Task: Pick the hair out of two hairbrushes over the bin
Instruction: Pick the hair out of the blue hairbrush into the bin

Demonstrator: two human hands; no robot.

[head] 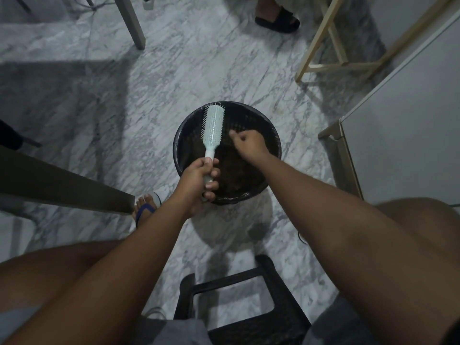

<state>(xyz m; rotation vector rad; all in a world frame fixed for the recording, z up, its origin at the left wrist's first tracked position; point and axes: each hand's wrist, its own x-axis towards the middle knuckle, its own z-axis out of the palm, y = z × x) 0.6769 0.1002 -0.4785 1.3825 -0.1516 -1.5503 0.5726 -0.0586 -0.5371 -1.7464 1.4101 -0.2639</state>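
Gripping the handle end of a pale mint hairbrush (212,125), left hand (196,183) has all fingers and thumb wrapped round it, just below frame centre. The brush is held up over the left half of the bin (273,135), head pointing to the top of the frame and bristle face toward the camera. Right hand (249,145) is just right of the brush head, also over the bin and not touching the brush. Its fingers are curled in with thumb and forefinger tips together pointing left. Can't tell if anything is pinched between them, too small and dark. The bin is round and black with a black liner, sitting on the floor at frame centre. There's a dark brownish mass in the bottom, contents unclear. Both forearms run in from the lower corners, bare knees either side. A black plastic stool (224,295) sits bottom centre. Marble floor (174,70) is grey-white. A foot in a blue flip-flop (144,207) is left of the bin, beside a dark table leg (74,190). Another person's foot in a black slide (276,19) is at top centre. A light wooden frame (323,58) stands upper right, a white cabinet (410,120) along the right edge.
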